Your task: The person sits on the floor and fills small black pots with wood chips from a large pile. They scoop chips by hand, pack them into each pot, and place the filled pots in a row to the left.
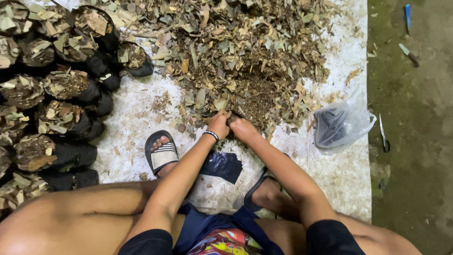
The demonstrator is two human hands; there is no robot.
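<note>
squatting over a white sheet (330,179), a person is seen from above with both hands pressed together at the near edge of a heap of dry leaf and wood-chip mix (245,56) in the upper middle of the frame. the left hand (219,123), banded at the wrist, and the right hand (241,127) are cupped against each other, fingers curled down into the litter; whether a handful is enclosed cannot be told. the mix is judged light, loose and crumbly, likely to spill through open fingers, so it is best scooped from below with both palms closed together. a flat dark plastic bag (222,165) is laid just below the hands, between the sandalled feet. filled black bags (56,118) are stacked along the left of the frame, topped with the same litter. a clear plastic bag holding dark bags (339,123) is set at centre right, and a small knife (408,54) is left on the ground at upper right.
</note>
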